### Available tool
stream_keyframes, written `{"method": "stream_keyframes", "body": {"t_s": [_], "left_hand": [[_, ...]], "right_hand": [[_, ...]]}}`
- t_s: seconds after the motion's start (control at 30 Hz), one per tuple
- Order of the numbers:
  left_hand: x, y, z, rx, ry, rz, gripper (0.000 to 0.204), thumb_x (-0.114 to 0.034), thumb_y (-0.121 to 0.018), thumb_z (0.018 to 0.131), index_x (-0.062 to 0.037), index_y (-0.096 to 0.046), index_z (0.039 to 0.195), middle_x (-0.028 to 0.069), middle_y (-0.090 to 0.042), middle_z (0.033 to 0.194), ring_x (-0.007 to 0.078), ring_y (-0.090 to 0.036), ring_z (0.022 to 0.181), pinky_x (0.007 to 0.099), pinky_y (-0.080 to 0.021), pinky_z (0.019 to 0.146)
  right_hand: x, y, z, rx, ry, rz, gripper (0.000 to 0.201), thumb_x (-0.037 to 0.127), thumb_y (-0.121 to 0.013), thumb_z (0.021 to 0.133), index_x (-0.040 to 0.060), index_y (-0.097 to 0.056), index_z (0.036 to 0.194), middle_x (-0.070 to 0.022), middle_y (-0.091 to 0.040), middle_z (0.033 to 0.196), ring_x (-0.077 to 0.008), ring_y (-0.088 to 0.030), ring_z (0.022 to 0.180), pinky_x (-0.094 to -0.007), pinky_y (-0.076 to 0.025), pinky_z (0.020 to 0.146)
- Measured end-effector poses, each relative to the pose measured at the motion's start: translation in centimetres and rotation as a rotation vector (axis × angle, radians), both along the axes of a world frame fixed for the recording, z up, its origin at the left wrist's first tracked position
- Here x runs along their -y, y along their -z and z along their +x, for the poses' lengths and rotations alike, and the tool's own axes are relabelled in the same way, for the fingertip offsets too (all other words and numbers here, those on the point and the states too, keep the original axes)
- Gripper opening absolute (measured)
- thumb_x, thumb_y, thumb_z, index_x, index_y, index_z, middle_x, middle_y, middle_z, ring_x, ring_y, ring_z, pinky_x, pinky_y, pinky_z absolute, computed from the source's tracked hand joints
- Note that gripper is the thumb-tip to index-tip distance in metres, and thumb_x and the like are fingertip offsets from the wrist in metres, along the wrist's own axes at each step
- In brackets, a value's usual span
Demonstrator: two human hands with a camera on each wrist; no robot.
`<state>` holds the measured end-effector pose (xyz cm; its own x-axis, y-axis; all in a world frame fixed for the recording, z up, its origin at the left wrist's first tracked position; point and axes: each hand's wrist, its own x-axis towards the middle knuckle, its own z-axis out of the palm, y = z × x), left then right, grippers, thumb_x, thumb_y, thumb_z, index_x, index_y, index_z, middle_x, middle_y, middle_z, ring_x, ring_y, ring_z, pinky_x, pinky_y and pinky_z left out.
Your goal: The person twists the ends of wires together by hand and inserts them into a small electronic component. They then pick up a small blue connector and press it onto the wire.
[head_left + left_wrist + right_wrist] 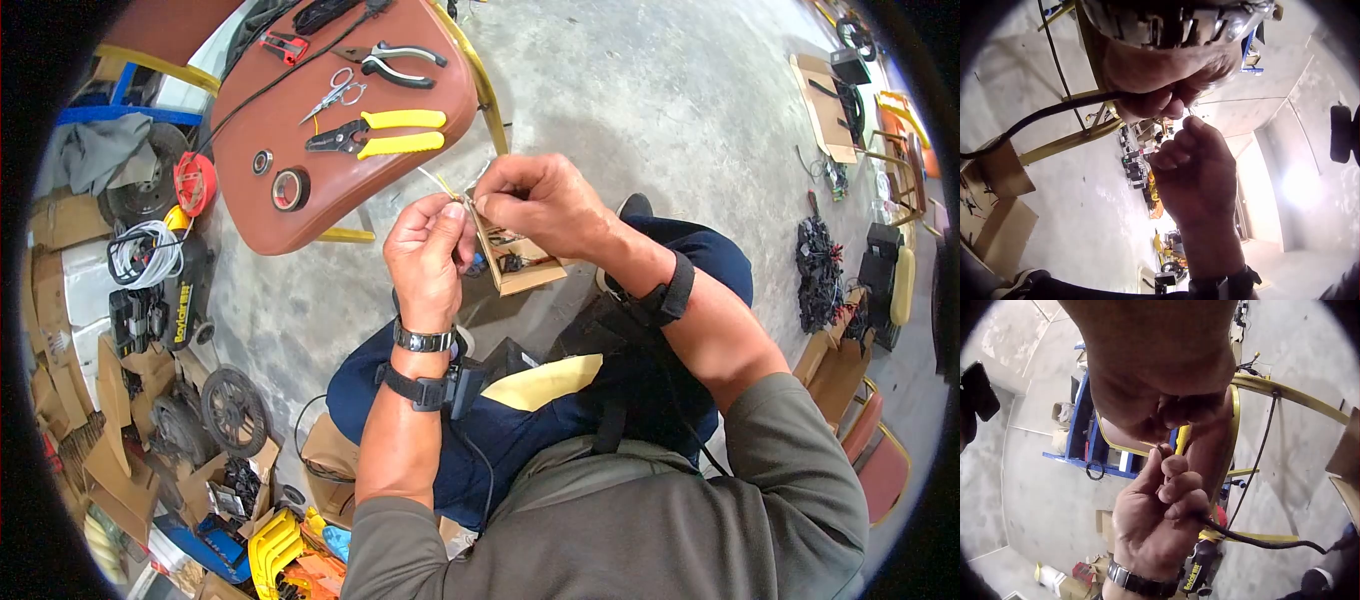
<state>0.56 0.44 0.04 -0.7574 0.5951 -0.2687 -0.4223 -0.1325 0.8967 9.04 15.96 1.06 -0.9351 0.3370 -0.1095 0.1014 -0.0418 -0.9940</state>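
In the head view my left hand (428, 260) grips a black cable, its thumb pressed against the forefinger. The black cable (1041, 117) runs out of that fist and hangs in a curve. Thin white and yellow wires (438, 183) stick out past the left fingertips. Close beside them my right hand (545, 200) has its thumb and forefinger pinched together, the other fingers curled. In the left wrist view a fine wire (1191, 111) shows between the two hands' fingertips. The right fingers hide most of what they pinch.
An open cardboard box (530, 277) with small parts stands below the hands. On the brown chair seat (240, 190) lie yellow-handled wire strippers (400, 120), scissors (340, 92), pliers (400, 65) and tape rolls (290, 188). Boxes and wheels (235, 410) crowd the left.
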Motion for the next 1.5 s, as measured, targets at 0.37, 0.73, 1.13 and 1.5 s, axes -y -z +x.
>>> {"method": "stream_keyframes", "body": {"t_s": [0.37, 0.73, 1.13, 1.5], "left_hand": [[0.1, 0.0, 0.0, 0.018, -0.021, 0.017, 0.013, -0.014, -0.066, 0.097, -0.0041, -0.065, 0.104, 0.0054, -0.063, 0.073, 0.0080, -0.051, 0.050, 0.0197, -0.034, 0.041], [0.1, -0.2, -0.3, 0.026, 0.025, -0.004, 0.011, -0.013, -0.065, 0.096, -0.0052, -0.066, 0.104, 0.0048, -0.063, 0.072, 0.0076, -0.049, 0.050, 0.0193, -0.035, 0.042], [0.0, -0.3, -0.3, -0.061, -0.006, 0.009, 0.011, -0.013, -0.065, 0.097, -0.0037, -0.066, 0.102, 0.0036, -0.061, 0.070, 0.0083, -0.049, 0.051, 0.0201, -0.033, 0.043], [0.1, -0.1, -0.6, 0.080, 0.036, 0.056, 0.010, -0.013, -0.064, 0.097, -0.0029, -0.065, 0.101, 0.0029, -0.059, 0.070, 0.0085, -0.046, 0.051, 0.0214, -0.035, 0.045]], "right_hand": [[-0.1, 0.6, -0.4, 0.010, 0.048, 0.047, 0.010, 0.007, -0.065, 0.088, -0.0005, -0.070, 0.089, -0.0028, -0.066, 0.073, -0.0064, -0.058, 0.071, -0.0268, -0.049, 0.063], [-0.2, -0.2, -0.1, 0.032, 0.029, 0.140, 0.009, 0.008, -0.065, 0.087, -0.0002, -0.070, 0.088, -0.0039, -0.066, 0.071, -0.0067, -0.057, 0.069, -0.0271, -0.049, 0.063], [0.3, 0.1, -0.2, 0.016, 0.005, -0.108, 0.012, 0.010, -0.067, 0.087, -0.0015, -0.070, 0.090, -0.0024, -0.068, 0.078, -0.0067, -0.059, 0.075, -0.0264, -0.050, 0.068], [0.1, 0.2, -0.1, 0.042, 0.021, -0.115, 0.010, 0.007, -0.064, 0.091, -0.0008, -0.070, 0.093, 0.0004, -0.066, 0.081, -0.0053, -0.058, 0.078, -0.0241, -0.049, 0.069]]}}
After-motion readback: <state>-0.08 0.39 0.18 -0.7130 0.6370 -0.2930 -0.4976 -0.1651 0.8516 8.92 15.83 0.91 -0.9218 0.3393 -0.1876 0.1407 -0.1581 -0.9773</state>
